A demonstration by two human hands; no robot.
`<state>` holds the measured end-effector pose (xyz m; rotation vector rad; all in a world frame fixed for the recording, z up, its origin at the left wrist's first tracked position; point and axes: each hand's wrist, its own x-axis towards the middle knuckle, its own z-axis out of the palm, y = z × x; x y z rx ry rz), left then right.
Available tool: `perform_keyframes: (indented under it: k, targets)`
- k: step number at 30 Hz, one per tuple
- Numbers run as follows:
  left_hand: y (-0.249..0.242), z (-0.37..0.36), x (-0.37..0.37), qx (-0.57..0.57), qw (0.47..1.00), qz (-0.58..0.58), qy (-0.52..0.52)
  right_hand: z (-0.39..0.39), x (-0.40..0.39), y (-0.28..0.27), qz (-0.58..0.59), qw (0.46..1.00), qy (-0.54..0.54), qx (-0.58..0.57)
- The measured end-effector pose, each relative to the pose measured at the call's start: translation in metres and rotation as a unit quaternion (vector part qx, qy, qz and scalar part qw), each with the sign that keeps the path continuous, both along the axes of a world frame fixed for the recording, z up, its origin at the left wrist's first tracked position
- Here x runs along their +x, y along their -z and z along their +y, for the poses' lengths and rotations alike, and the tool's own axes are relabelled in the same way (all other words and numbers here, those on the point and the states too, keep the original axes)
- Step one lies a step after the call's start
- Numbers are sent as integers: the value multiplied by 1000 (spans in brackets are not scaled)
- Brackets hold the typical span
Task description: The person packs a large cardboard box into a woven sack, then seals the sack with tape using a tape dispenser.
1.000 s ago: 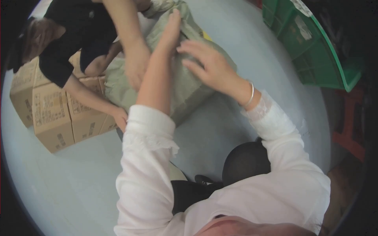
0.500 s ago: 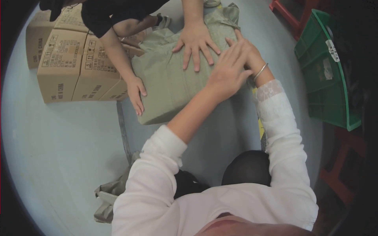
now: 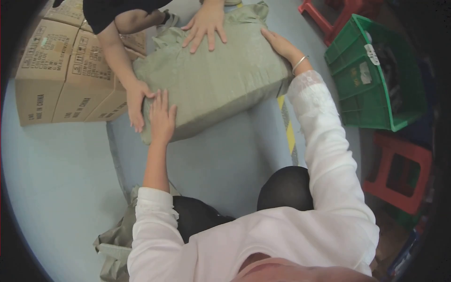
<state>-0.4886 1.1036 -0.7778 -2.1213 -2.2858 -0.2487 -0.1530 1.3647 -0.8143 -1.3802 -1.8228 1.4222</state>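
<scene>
A large package wrapped in grey-green plastic (image 3: 221, 80) lies on the floor in front of me, its wrapping bunched at the far end. My left hand (image 3: 162, 117) rests flat on its near left corner with the fingers stretched out. At the right end, my right hand (image 3: 281, 46) lies open along the top edge, a bracelet on its wrist. Across from me, another person presses one hand (image 3: 205, 27) on the top and holds the other hand (image 3: 137, 101) against the left end, close beside my left hand.
Several brown cartons (image 3: 70, 80) stand at the left. A green crate (image 3: 361, 80) is at the right, with red stools (image 3: 399, 171) near it. Crumpled grey-green wrapping (image 3: 115, 244) lies by my left knee. Yellow-black tape (image 3: 290, 134) marks the floor.
My left hand has moved from the package's right end to its left corner. My right hand now lies along the right edge. The view has shifted, and the person's hands stay on the package.
</scene>
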Motion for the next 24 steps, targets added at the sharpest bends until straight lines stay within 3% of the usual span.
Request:
perform_keyframes:
  k: [4, 7, 9, 10, 13, 15, 18, 21, 24]
  targets:
    - [0, -5, 4, 4, 1000, 17, -26, -15, 7, -18, 27, 998, 1, -56]
    - [-7, -3, 2, -15, 997, 20, -73, -26, 10, -29, -36, 990, 61, -121]
    - [-16, 0, -6, -27, 995, 14, -93, -23, 11, -16, -52, 970, 202, 122]
    - [-20, 1, -13, -38, 995, 8, -92, -35, 8, -21, -65, 953, 239, 177]
    - [-17, -1, -21, -39, 995, 15, -92, -100, 1, -50, 35, 888, 244, 389]
    - [-13, -3, -22, -31, 995, 24, -94, -138, -10, -38, 10, 862, 99, 497]
    - [-9, 0, -20, -10, 996, 38, -83, -141, -14, -3, -74, 810, 17, 582]
    - [-8, 3, -17, -15, 997, 17, -77, -131, -8, 16, -122, 766, 15, 631]
    - [-16, 16, -5, -20, 997, -5, -75, -119, 7, 19, -141, 761, 42, 632]
